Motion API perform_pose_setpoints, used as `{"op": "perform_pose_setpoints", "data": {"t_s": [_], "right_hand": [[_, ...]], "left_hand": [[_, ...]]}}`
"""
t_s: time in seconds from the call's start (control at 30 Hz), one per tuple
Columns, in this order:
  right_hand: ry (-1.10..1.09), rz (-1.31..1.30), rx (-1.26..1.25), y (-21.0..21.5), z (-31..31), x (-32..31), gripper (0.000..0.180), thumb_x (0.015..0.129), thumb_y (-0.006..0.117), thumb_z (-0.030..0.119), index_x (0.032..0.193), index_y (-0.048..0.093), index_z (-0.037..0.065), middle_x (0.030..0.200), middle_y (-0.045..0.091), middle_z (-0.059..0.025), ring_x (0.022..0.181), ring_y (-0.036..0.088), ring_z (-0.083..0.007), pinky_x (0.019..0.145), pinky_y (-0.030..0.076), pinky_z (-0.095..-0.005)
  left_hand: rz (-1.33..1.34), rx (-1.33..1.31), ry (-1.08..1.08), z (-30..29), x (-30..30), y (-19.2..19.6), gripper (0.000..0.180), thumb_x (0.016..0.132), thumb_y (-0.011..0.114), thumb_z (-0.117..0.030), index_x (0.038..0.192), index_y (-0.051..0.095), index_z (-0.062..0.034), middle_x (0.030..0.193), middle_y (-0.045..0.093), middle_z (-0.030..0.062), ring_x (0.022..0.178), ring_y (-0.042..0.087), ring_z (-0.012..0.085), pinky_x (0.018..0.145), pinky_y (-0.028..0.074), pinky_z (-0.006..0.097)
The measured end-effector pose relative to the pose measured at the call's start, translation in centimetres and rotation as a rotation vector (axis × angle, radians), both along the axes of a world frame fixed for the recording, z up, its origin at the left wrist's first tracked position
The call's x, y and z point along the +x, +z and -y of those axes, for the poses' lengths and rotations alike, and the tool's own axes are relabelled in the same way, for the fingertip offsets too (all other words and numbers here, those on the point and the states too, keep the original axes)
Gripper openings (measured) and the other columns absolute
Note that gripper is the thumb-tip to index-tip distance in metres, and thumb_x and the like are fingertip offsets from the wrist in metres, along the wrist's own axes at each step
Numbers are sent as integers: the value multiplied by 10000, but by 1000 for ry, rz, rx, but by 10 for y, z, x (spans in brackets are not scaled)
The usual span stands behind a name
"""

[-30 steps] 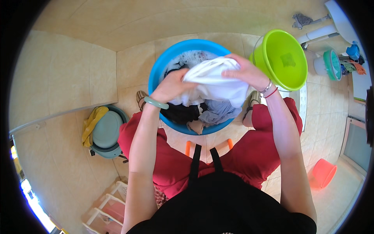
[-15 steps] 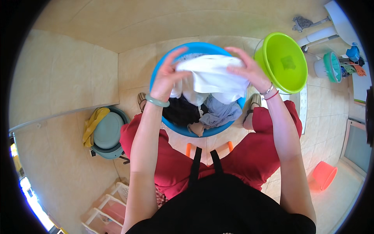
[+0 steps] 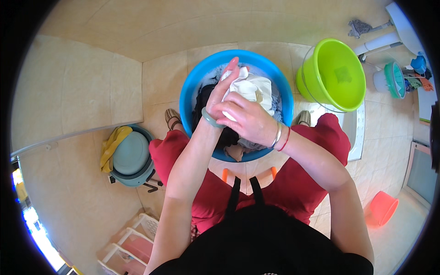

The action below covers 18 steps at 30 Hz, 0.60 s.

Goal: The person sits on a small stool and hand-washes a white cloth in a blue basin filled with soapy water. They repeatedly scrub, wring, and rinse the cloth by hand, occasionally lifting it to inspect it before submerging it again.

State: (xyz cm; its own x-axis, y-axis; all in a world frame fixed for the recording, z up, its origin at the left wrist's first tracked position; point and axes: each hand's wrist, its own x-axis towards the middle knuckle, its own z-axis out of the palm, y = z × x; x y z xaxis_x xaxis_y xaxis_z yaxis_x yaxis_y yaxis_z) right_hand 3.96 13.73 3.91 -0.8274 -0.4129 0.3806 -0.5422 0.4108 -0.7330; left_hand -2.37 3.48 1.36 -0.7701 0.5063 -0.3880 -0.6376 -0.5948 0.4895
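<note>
Bunched white cloth point(image 3: 254, 89) is held above a round blue basin point(image 3: 288, 103). My left hand point(image 3: 221, 94) supports the cloth along its palm, fingertips pointing up and away; part of its grip is hidden. Across its wrist side, my right hand point(image 3: 247, 118) has its fingers curled round the near end of the cloth. Beneath both hands the basin holds suds and wet laundry: a black garment point(image 3: 201, 101) on the left, a grey-blue garment point(image 3: 276, 104) on the right and a beige piece point(image 3: 234, 153) at the near side.
A lime green bucket point(image 3: 308, 82) tilts at the right beside a white floor tray point(image 3: 356, 133). Stacked grey-green basins point(image 3: 130, 153) with a yellow cloth point(image 3: 110, 146) lie at the left. A pink bucket point(image 3: 384, 208) and a white rack point(image 3: 130, 238) are nearer.
The white cloth was spread wide between my two separated hands; now it is bunched up. My right hand has swung left and closed beside my left hand, which has shifted right.
</note>
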Motion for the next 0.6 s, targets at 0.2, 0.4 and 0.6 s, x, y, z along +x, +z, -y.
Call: {"op": "perform_pose_setpoints", "data": {"t_s": [0.2, 0.4, 0.6], "right_hand": [[-242, -441, 127, -5, 13, -4, 146, 811, 648, 228, 851, 595, 98, 779, 529, -58, 642, 595, -206, 514, 484, -304], [-599, 147, 84, -67, -28, -54, 143, 843, 571, 221, 809, 597, 85, 755, 607, -132, 664, 609, -308, 524, 468, -427], [-418, -135, 54, -18, 25, -6, 197, 892, 522, 212, 765, 533, 62, 690, 561, -138, 564, 585, -314, 487, 464, -402]], "left_hand": [[-48, 70, 137, -7, 7, -25, 265, 964, 484, -368, 787, 493, -172, 696, 456, -31, 635, 454, 104, 593, 413, 269], [117, -338, 324, -31, 21, -20, 257, 972, 449, -253, 759, 501, -118, 686, 410, -38, 652, 425, 80, 612, 404, 290], [31, -266, 274, -6, 11, -36, 223, 964, 460, -282, 869, 557, -106, 721, 491, -6, 708, 503, 129, 648, 435, 299]]}}
